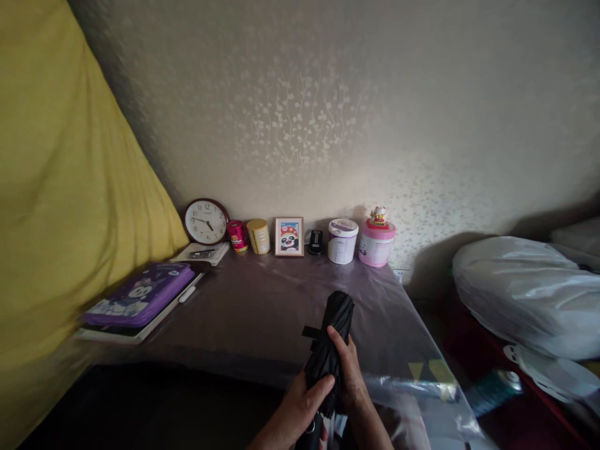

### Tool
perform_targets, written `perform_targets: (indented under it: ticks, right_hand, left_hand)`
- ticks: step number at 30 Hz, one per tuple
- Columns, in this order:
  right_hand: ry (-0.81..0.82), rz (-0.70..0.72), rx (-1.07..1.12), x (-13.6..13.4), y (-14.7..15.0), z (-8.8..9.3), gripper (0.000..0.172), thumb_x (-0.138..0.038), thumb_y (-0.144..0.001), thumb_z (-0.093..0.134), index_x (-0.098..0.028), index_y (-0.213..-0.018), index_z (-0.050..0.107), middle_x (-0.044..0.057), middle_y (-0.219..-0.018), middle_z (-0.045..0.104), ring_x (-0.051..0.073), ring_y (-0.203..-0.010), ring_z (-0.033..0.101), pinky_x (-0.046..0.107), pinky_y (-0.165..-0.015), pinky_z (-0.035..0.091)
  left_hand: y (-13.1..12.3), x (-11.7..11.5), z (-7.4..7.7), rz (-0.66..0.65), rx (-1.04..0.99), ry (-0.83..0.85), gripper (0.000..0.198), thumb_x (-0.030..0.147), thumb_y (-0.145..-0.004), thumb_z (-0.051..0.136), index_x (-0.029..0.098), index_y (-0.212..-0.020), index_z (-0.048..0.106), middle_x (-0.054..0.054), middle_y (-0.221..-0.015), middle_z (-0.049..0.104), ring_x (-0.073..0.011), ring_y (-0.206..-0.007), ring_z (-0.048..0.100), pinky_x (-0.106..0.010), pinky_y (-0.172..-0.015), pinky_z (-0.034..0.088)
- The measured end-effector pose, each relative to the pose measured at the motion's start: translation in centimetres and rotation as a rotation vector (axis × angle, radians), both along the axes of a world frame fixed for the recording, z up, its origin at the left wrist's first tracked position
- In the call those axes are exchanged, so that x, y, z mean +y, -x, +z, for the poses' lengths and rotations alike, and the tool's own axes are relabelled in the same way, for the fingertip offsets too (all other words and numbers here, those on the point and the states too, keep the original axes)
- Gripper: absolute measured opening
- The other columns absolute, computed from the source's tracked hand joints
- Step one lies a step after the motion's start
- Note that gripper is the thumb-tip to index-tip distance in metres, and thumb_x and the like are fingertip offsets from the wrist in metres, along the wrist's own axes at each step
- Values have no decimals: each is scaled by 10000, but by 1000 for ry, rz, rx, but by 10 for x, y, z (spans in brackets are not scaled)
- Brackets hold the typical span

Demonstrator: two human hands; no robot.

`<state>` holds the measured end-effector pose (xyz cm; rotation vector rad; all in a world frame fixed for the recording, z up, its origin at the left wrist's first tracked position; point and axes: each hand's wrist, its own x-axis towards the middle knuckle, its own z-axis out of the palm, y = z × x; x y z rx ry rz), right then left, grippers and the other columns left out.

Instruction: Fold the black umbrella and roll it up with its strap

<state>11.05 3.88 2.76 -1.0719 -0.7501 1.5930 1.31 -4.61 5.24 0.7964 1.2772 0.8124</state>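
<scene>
A folded black umbrella point(338, 310) is held in both hands above the near edge of the table point(253, 306). My left hand point(304, 400) wraps round its lower part, with the thumb lying across the black cloth. Higher up, my right hand point(349, 369) grips the other side, thumb on the folds. A short black strap point(311, 332) sticks out to the left of the cloth. Below the hands the dark handle point(309, 436) shows in part, and the fingers behind the umbrella are hidden.
Along the wall stand a round clock point(206, 222), a pink can point(237, 236), a yellow-lidded tin point(259, 236), a framed panda picture point(289, 237), a white tub point(342, 242) and a pink tub point(376, 245). A purple case point(140, 294) lies left; a white bag point(525, 294) sits right.
</scene>
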Motion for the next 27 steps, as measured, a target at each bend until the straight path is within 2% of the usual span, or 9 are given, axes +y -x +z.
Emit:
perform_targets:
  ticks: [4,8,15,19,22,24,27]
  right_hand:
    - [-38,-1,-73,3,0,-2,570,-498,-604,727,-150,-1026,566,32,-777,671,232,-734,653,315,-634,530]
    - [-84,4,-104,2,0,-2,553,-506,-619,714,-157,-1021,564,22,-766,666,211,-702,647,308,-634,524]
    - [-71,0,-145,1,1,-4,543,-509,-636,703,-165,-1026,550,21,-781,664,198,-701,640,303,-637,517]
    - [-88,-28,-150,0,1,-2,553,-500,-627,714,-165,-1037,553,25,-811,673,200,-714,642,290,-626,518]
    - [-83,-30,-135,-2,1,0,550,-495,-621,721,-168,-1032,557,17,-780,674,201,-693,645,288,-610,520]
    - [-85,-20,-121,-2,1,0,539,-493,-630,716,-170,-1031,555,12,-755,672,203,-688,647,291,-609,522]
    - [-99,-16,-125,-2,1,-3,513,-493,-652,701,-177,-1028,552,5,-742,668,201,-687,646,297,-616,523]
  left_hand:
    - [-1,-1,0,4,109,-96,679,629,-745,498,220,-1275,389,17,-674,610,-89,-364,485,-202,-361,361]
    - [-3,0,-1,4,238,-182,596,587,-765,487,199,-1213,426,-13,-771,606,-90,-399,504,-207,-378,389]
    - [-5,1,-10,-47,320,-234,517,536,-806,452,181,-1177,384,52,-611,516,-80,-350,447,-191,-354,355]
    - [-4,1,-16,-32,386,-289,511,498,-811,462,184,-1207,390,31,-644,571,-97,-379,483,-215,-423,400]
    - [-4,0,-18,-12,430,-323,523,474,-804,479,180,-1232,410,-24,-763,652,-150,-530,596,-248,-570,463]
    - [-4,0,-18,4,451,-358,539,436,-797,498,177,-1261,409,-68,-914,675,-198,-753,649,-266,-715,472]
    - [-4,1,-18,9,505,-444,562,361,-788,509,172,-1303,386,-110,-1151,615,-229,-1035,585,-278,-887,420]
